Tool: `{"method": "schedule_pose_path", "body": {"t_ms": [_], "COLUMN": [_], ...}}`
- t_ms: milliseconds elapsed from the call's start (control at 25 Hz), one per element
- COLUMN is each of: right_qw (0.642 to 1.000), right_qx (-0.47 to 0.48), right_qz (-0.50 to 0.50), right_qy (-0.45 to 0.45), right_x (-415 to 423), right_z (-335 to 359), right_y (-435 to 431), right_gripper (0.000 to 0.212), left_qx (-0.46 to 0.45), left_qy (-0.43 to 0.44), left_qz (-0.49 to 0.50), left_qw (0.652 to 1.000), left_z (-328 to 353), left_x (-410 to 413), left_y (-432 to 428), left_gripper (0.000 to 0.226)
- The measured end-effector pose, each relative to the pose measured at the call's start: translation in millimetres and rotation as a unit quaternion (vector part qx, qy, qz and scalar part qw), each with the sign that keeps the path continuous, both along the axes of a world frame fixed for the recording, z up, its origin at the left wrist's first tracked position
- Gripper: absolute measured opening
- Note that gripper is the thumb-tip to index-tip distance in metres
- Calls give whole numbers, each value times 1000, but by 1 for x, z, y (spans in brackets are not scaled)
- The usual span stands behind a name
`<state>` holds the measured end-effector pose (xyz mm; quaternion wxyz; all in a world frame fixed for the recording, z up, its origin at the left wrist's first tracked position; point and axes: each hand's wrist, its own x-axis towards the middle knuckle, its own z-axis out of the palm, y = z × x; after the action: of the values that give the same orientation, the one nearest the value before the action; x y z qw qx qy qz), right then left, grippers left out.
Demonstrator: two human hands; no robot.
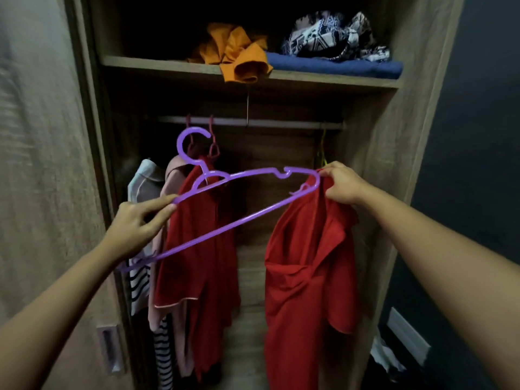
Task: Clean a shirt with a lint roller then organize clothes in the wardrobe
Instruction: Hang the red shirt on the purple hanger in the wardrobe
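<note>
Left grip on hanger, right grip on shirt

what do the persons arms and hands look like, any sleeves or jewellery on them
Both forearms are bare right to the bottom corners of the picture, with no sleeve edge in view. The left hand and the right hand show no gloves, rings, watch or bracelet. The fingernails that show look short and unpainted.

Lighting was dim; the wardrobe top recess fell into black shadow. Edges bowed and blurred, notably left.
</note>
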<state>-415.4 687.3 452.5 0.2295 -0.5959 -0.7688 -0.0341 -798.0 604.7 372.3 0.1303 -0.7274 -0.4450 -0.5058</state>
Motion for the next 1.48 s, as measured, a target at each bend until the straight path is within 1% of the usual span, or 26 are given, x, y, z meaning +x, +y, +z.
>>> {"method": "schedule_pose_path", "body": {"t_ms": [120,240,320,400,440,480,520,560,600,640,720,760,800,840,880,920,960,1000,1040,1080,1200,1280,1360,1400,1440,1480], "right_qw": [999,992,986,984,982,975,961,947,938,938,950,955,958,958,959,959,959,958,956,953,950,948,944,941,936,932], "right_qx": [18,31,24,27,46,97,170,232,267,274,256,249,250,254,256,256,257,261,269,277,284,277,278,278,280,285], "right_qz": [20,93,129,144,150,155,153,140,121,104,87,79,74,71,69,67,65,66,68,73,60,37,50,69,82,79], "right_qy": [-20,-83,-101,-100,-109,-128,-152,-174,-188,-185,-154,-138,-123,-111,-105,-102,-100,-96,-94,-96,-116,-151,-172,-182,-197,-208], "right_x": [-12,-48,-67,-71,-69,-65,-62,-60,-60,-60,-62,-63,-62,-62,-61,-61,-59,-55,-49,-40,-2,22,35,38,39,36], "right_z": [9,14,15,17,16,13,8,4,1,-2,-5,-6,-5,-4,-4,-3,-1,1,3,3,-7,-23,-39,-46,-53,-60], "right_y": [-14,-31,-38,-46,-52,-56,-59,-62,-63,-61,-57,-56,-56,-56,-55,-55,-56,-58,-60,-62,-64,-63,-63,-64,-63,-63], "right_gripper": [55,56,59,58,49,38,35,40,44,45,43,42,42,42,42,42,42,42,43,44,54,62,62,61,60,59], "left_qx": [16,21,46,58,55,55,53,42,33,41,107,136,143,108,40,-45,-132,-202,-243,-254,-265,-353,-405,-411,-411,-396], "left_qy": [44,73,87,41,2,-30,-50,-61,-64,-70,-111,-143,-159,-141,-101,-55,-37,-58,-90,-107,-63,-42,-2,24,52,76], "left_qz": [-27,-73,-82,-73,-71,-72,-71,-61,-29,24,135,146,123,91,75,78,79,53,11,-33,-77,-133,-201,-209,-184,-133], "left_qw": [999,994,992,995,996,995,995,995,997,996,979,969,969,980,991,994,987,976,966,961,959,925,892,887,891,905], "left_z": [-8,-16,-23,-24,-24,-25,-24,-22,-18,-15,-20,-30,-47,-66,-88,-110,-127,-135,-138,-136,-114,-87,-66,-57,-49,-41], "left_x": [13,53,76,89,91,93,94,95,95,96,109,123,142,163,184,198,203,200,189,173,115,88,74,71,71,77], "left_y": [-2,5,11,11,10,11,12,11,10,10,2,-8,-19,-28,-34,-31,-23,-14,-3,7,31,36,39,40,42,40], "left_gripper": [54,66,64,54,48,44,42,42,41,38,28,25,21,18,20,24,28,34,42,49,62,66,69,72,72,70]}}
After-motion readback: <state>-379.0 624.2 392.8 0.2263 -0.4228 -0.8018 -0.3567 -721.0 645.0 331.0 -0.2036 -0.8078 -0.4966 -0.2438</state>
